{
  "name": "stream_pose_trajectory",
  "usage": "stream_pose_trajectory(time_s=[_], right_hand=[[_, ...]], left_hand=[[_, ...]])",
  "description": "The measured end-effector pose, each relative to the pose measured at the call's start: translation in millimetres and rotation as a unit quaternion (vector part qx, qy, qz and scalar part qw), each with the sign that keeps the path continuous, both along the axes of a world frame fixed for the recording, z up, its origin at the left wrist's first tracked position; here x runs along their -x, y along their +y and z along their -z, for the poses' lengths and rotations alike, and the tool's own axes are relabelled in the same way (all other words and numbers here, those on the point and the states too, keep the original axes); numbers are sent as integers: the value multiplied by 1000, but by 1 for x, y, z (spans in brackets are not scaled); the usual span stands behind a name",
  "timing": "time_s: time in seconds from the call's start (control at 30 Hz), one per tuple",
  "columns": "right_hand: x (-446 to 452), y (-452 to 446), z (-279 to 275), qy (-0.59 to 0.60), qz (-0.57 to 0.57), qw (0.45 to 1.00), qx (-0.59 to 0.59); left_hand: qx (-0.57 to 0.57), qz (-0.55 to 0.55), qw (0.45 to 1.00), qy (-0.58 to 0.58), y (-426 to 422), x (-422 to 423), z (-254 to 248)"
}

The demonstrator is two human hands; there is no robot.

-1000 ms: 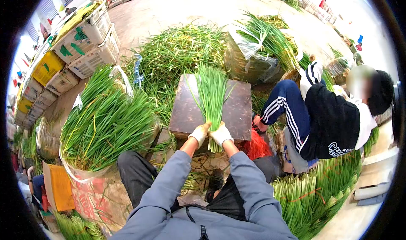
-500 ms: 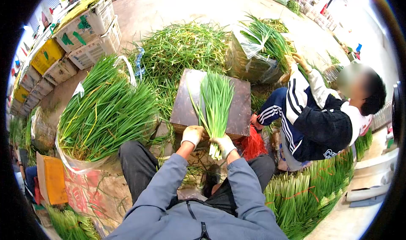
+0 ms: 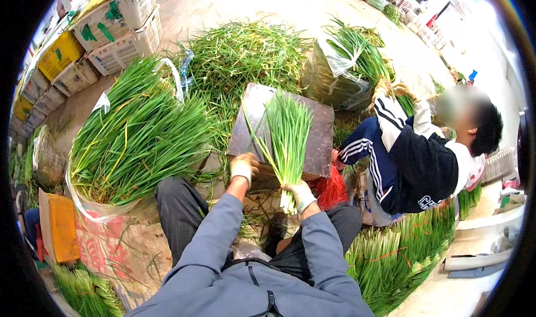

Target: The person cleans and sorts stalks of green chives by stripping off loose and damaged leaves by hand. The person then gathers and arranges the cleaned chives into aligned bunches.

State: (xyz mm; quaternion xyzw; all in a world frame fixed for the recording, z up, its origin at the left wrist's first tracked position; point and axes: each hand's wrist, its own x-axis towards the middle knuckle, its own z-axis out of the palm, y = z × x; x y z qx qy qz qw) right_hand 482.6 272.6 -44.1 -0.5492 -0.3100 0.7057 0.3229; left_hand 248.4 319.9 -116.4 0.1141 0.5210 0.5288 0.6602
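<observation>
A bunch of long green stalks [image 3: 289, 127] lies over a dark square board [image 3: 321, 130], its pale ends pointing toward me. My gloved right hand [image 3: 300, 194] is wrapped round those pale ends, just off the board's near edge. Left of the bunch, my gloved left hand [image 3: 244, 167] is near the board's front left corner, apart from the stalks. Its fingers are blurred. Red strands [image 3: 331, 189] hang beside the board's near right corner.
A large bag of green stalks [image 3: 137, 138] stands at left, with stacked crates [image 3: 124, 46] behind. A loose leaf heap [image 3: 245, 54] lies beyond the board. A seated co-worker [image 3: 427, 166] is at right, near tied bunches [image 3: 402, 253].
My left hand has let go of the bunch and moved left. My right hand has drawn the stalk ends slightly toward me. The co-worker's arms now reach toward the stalks at the back right.
</observation>
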Motion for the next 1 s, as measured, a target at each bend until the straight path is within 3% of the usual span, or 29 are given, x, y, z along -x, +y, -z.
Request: stream_pose_trajectory(time_s=[0.03,0.07,0.13,0.2,0.23,0.27,0.33,0.4,0.43,0.47,0.5,0.53,0.57,0.6,0.67,0.73,0.8,0.87,0.9,0.93,0.97,1.0], right_hand=[[-1,0,-6,-11,14,1000,-16],[-4,2,-4,-3,30,999,-18],[-6,6,-1,-15,71,997,-29],[-9,16,16,-29,112,992,-44],[-7,18,14,-36,119,991,-42],[-4,19,11,-42,128,990,-39],[0,22,1,-112,43,993,5],[20,10,-12,-169,-57,981,-80],[26,14,16,-286,-168,938,-101],[37,7,10,-163,-144,976,2],[47,-6,24,-308,-278,905,-99],[62,-26,21,-395,-297,854,-162],[76,-46,6,-480,-314,790,-215],[81,-63,-23,-510,-282,780,-228],[87,-69,-37,-488,-288,791,-231],[82,-77,-66,-484,-317,780,-240],[60,-83,-98,-428,-311,762,-373],[21,-87,-113,-233,-54,827,-509],[-9,-90,-115,-151,59,878,-451],[-47,-85,-123,-202,110,869,-438],[-85,-80,-132,-251,160,858,-418],[-124,-72,-117,-294,162,866,-370]], left_hand=[[-7,-78,988,-132,6,26,30],[16,-118,993,0,6,36,9],[15,-287,951,-116,4,62,43],[78,-340,915,-203,0,62,46],[163,-311,892,-283,-5,57,35],[175,-266,892,-320,-19,34,-9],[205,-76,954,-206,-50,-1,-42],[187,127,967,-117,-73,-29,-67],[172,184,966,-62,-74,-38,-64],[74,193,977,-51,-71,-45,-51],[-23,192,980,-43,-67,-51,-37],[75,168,982,-30,-58,-50,-36],[124,108,986,14,-60,-51,-78],[140,42,989,8,-56,-43,-74],[87,9,996,-9,-56,-26,-33],[97,-67,993,-32,-60,-33,-58],[46,-8,999,28,-39,-7,-27],[38,24,988,149,-20,4,-31],[32,36,977,209,-11,2,-45],[26,49,962,268,-3,1,-55],[41,102,932,345,20,24,-18],[43,104,931,348,30,25,-4]])
